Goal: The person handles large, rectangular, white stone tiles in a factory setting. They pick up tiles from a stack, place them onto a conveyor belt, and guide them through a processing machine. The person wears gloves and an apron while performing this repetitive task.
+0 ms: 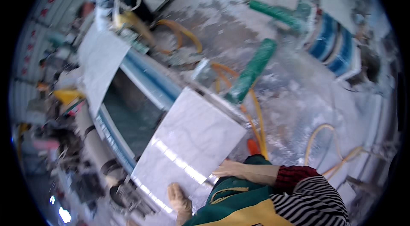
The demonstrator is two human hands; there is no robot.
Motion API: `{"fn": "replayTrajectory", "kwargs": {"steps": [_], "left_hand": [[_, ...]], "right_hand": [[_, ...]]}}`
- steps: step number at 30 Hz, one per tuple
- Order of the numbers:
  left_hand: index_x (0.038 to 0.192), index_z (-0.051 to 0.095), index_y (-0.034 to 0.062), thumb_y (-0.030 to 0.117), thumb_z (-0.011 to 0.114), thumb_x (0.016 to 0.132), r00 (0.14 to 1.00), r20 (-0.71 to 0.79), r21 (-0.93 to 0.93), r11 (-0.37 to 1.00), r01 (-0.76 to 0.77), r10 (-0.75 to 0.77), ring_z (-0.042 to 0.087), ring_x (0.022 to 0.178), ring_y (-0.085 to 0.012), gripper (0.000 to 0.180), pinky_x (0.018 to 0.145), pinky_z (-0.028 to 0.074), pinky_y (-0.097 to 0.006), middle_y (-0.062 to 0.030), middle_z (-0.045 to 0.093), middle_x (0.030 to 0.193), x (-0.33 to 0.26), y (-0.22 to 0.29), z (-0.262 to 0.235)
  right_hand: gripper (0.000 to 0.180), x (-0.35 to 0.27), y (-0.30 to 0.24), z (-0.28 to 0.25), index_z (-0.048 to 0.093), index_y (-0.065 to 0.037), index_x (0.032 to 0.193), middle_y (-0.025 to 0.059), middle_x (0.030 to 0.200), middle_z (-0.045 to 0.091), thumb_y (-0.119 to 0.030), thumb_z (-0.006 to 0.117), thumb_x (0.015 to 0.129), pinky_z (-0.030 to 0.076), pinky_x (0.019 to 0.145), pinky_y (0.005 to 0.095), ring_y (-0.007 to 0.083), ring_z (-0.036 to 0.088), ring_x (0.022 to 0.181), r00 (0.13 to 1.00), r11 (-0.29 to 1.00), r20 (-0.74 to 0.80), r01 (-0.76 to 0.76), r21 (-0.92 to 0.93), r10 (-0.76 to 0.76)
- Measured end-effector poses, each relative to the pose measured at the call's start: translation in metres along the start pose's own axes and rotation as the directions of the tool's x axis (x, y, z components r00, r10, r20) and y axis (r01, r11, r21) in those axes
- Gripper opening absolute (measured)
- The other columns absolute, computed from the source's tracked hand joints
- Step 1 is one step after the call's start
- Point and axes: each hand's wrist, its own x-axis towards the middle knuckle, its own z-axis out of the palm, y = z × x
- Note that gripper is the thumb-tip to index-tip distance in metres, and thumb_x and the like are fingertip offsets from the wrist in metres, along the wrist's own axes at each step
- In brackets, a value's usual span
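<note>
Head view: both gloved hands, left (179,200) and right (232,169), fingers flat on tile's (192,140) near edge, nothing clasped; best kept level on wet frame (149,78).

Yellow hoses (256,119), green rolls (252,70) clutter floor right of tile (192,138).

You stood in a stone or tile cutting workshop. A long blue-railed cutting bench (145,76) ran from the upper left toward the bottom centre, carrying a glossy white marble-patterned slab (188,140). The dusty, wet grey concrete floor (294,93) at centre right was strewn with orange hoses (256,115) and green rollers (252,70); blue-and-white frames (337,46) stood at the upper right.
</note>
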Motion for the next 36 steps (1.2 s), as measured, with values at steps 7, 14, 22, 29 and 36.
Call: {"fn": "replayTrajectory", "kwargs": {"steps": [7, 14, 22, 29, 36], "left_hand": [[0.161, 0.039, 0.0118, 0.044, 0.076, 0.094, 0.872, 0.453, -0.151, 0.980, -0.129, 0.185, 0.039, 0.151, -0.0401, 0.083, 0.125, 0.032, -0.050, -0.0190, 0.045, 0.161, -0.012, -0.042, -0.003], [0.150, 0.050, -0.0017, 0.016, 0.073, 0.089, 0.981, 0.016, -0.214, 0.959, -0.185, 0.193, 0.057, 0.128, -0.0459, 0.067, 0.107, 0.047, -0.053, -0.0278, 0.057, 0.144, 0.115, -0.144, -0.008], [0.120, 0.071, -0.0081, 0.054, 0.059, 0.104, 0.768, 0.608, -0.377, 0.777, 0.504, -0.203, 0.072, 0.103, -0.0272, 0.066, 0.093, 0.054, -0.036, -0.0196, 0.077, 0.108, 0.202, -0.215, 0.069], [0.105, 0.075, -0.0062, 0.055, 0.065, 0.100, 0.777, 0.608, -0.450, 0.736, 0.506, -0.163, 0.070, 0.089, -0.0197, 0.062, 0.081, 0.053, -0.037, -0.0101, 0.077, 0.094, 0.192, -0.206, 0.034], [0.117, 0.070, -0.0016, 0.045, 0.071, 0.097, 0.801, 0.539, -0.140, 0.910, 0.389, -0.260, 0.065, 0.092, -0.0246, 0.051, 0.083, 0.050, -0.038, -0.0148, 0.073, 0.100, 0.183, -0.112, -0.109]], "right_hand": [[0.057, 0.041, -0.088, -0.031, 0.058, 0.001, 0.141, 0.0188, 0.130, 0.070, -0.038, 0.071, 0.101, 0.059, 0.101, 0.0393, 0.0301, 0.072, 0.113, 0.367, -0.159, 0.294, -0.355, 0.921, 0.882], [0.066, 0.050, -0.084, 0.024, 0.064, 0.003, 0.131, 0.0199, 0.117, 0.075, -0.056, 0.064, 0.101, 0.063, 0.089, 0.0358, 0.0279, 0.076, 0.098, 0.301, -0.078, 0.195, -0.361, 0.929, 0.933], [0.067, 0.059, -0.118, 0.009, 0.066, 0.005, 0.122, 0.0194, 0.097, 0.076, -0.058, 0.060, 0.102, 0.062, 0.073, 0.0347, 0.0264, 0.077, 0.084, 0.202, 0.063, 0.041, -0.478, 0.876, 0.978], [0.054, 0.046, -0.064, 0.055, 0.070, -0.002, 0.097, 0.0041, 0.074, 0.066, -0.056, 0.071, 0.097, 0.045, 0.053, 0.0288, 0.0169, 0.060, 0.060, 0.492, -0.059, 0.205, -0.296, 0.953, 0.846], [0.045, 0.022, -0.066, 0.035, 0.071, 0.000, 0.101, 0.0035, 0.076, 0.065, -0.045, 0.071, 0.100, 0.046, 0.057, 0.0348, 0.0162, 0.062, 0.063, 0.593, 0.249, 0.179, -0.566, 0.786, 0.785]]}}
